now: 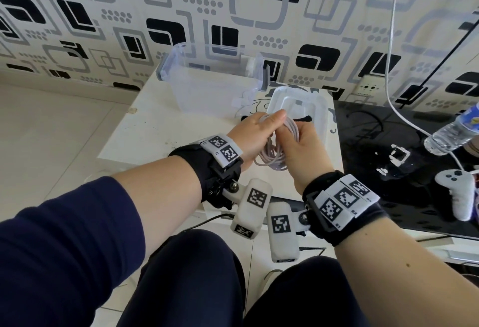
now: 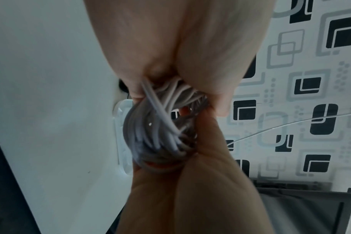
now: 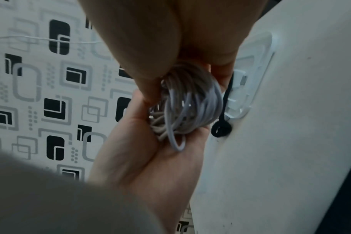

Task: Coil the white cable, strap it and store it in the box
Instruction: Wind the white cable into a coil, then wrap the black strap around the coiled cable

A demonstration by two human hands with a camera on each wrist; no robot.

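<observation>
The white cable (image 1: pixel 274 157) is wound into a loose coil of several loops and held above the white table (image 1: pixel 155 129). My left hand (image 1: pixel 255 129) holds the coil from the left with the thumb laid over the top strands. My right hand (image 1: pixel 302 142) grips its right side. The wrist views show the coil (image 2: pixel 156 126) (image 3: pixel 187 102) pinched between both hands, the left palm (image 3: pixel 150 158) under it. A black strap (image 1: pixel 303 119) (image 3: pixel 220 129) lies on the lid (image 1: pixel 298 102) just behind the hands. The clear box (image 1: pixel 212 85) stands open at the table's back.
To the right is a glossy black surface (image 1: pixel 388 171) with a water bottle (image 1: pixel 451 132) and a white game controller (image 1: pixel 456 192). Another white cord (image 1: pixel 391 41) hangs down the patterned wall onto it. A wall socket (image 1: pixel 368 88) sits behind.
</observation>
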